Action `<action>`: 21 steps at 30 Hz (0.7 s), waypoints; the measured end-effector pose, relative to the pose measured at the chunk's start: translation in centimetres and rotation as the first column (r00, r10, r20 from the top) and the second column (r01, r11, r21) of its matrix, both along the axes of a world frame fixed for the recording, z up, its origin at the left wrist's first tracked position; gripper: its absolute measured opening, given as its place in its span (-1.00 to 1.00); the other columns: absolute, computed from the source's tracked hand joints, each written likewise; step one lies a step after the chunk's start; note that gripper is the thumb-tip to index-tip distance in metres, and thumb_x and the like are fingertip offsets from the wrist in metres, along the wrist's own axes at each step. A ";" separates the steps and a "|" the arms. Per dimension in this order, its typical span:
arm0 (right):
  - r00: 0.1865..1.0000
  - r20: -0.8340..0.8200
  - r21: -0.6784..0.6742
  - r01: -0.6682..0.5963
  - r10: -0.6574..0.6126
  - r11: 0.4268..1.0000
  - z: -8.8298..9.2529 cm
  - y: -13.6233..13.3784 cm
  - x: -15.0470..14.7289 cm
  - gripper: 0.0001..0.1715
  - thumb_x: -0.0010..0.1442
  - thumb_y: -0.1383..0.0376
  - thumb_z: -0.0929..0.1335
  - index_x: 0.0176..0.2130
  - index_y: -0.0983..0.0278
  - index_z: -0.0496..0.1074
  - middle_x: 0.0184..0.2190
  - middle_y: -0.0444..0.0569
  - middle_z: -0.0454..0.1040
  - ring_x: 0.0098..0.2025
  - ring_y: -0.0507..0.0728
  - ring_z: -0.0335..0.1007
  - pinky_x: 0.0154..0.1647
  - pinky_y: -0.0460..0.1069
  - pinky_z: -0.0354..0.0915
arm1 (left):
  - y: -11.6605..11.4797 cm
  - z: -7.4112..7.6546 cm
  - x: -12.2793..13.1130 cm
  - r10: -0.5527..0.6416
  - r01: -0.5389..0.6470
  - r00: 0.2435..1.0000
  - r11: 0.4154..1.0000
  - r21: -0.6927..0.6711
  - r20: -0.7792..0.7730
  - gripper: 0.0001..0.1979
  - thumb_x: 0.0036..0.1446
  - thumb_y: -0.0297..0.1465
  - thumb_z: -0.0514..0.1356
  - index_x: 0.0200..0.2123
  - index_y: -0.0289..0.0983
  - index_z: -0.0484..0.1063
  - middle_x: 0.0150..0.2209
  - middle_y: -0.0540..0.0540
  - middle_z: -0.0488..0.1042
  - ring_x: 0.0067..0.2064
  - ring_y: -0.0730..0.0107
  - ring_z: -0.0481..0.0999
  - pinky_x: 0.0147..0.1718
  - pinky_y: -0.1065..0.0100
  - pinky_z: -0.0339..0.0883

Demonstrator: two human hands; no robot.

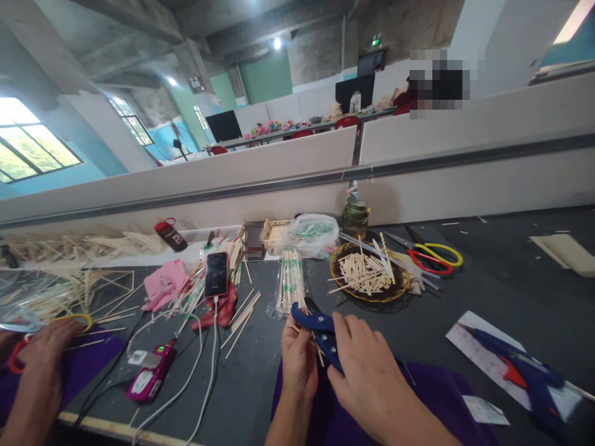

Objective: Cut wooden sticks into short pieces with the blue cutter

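Observation:
My right hand (367,371) is closed around the blue handles of a pair of hand cutters (328,337), whose dark blade end points toward my left hand. My left hand (299,353) is pinched at the cutters' jaws. It holds a thin wooden stick (320,357), partly hidden by the fingers and the tool. Under both hands lies a purple cloth (334,415). Just beyond them is a plastic-wrapped bundle of wooden sticks (291,279). A woven basket (402,286) of short cut sticks stands to the right of the bundle.
Another person's hand (46,353) is by yellow- and red-handled scissors at left. A phone (216,274) is cabled near a pink power bank (151,375). Scissors (432,259) lie behind the basket. A blue glue gun (515,365) rests at right. A low partition (465,186) stands behind.

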State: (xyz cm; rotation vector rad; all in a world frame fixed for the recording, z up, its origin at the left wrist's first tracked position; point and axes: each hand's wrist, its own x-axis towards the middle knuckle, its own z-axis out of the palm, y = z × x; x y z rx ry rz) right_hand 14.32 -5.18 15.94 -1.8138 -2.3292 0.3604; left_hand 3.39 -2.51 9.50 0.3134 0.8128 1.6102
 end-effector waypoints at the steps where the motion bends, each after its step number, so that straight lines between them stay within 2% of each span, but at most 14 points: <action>1: 1.000 0.003 -0.003 0.002 -0.002 1.000 0.1 0.0 0.0 -0.32 0.01 0.38 0.28 0.15 0.41 0.25 -0.11 0.18 0.37 -0.07 0.32 0.26 -0.09 0.19 0.18 | 0.0 0.0 0.0 0.000 0.000 1.000 1.000 0.007 -0.008 -0.69 -0.18 -0.50 0.41 -0.30 -0.28 0.46 -0.36 0.00 0.52 -0.40 0.53 0.48 -0.35 0.51 0.35; 8: 1.000 0.003 0.002 0.005 -0.005 1.000 0.2 0.1 0.2 -0.34 0.01 0.38 0.28 0.13 0.40 0.26 -0.11 0.18 0.38 -0.07 0.32 0.28 -0.09 0.18 0.20 | -0.2 -0.3 -0.2 -0.014 0.015 0.996 1.000 0.009 -0.091 -0.72 -0.13 -0.47 0.39 -0.29 -0.28 0.44 -0.40 0.01 0.49 -0.46 0.57 0.43 -0.42 0.54 0.32; 16: 0.999 -0.040 -0.041 0.004 -0.006 0.999 0.2 0.2 0.5 -0.34 0.01 0.36 0.29 0.13 0.39 0.26 -0.10 0.17 0.38 -0.06 0.32 0.29 -0.07 0.18 0.20 | -0.4 -0.9 -0.8 -0.053 0.060 0.973 0.998 0.024 -0.224 -0.77 -0.03 -0.39 0.34 -0.29 -0.24 0.39 -0.55 0.12 0.30 -0.59 0.66 0.22 -0.59 0.60 0.08; 21: 0.994 -0.105 -0.085 -0.003 -0.006 0.996 -0.6 0.5 0.8 -0.34 0.01 0.37 0.25 0.13 0.37 0.26 -0.10 0.14 0.37 -0.06 0.29 0.29 -0.05 0.17 0.19 | -0.8 -1.1 -1.6 -0.101 0.114 0.917 0.993 0.012 -0.386 -0.77 -0.01 -0.32 0.33 -0.39 -0.31 0.36 -0.60 0.13 0.16 -0.61 0.67 0.07 -0.64 0.58 -0.05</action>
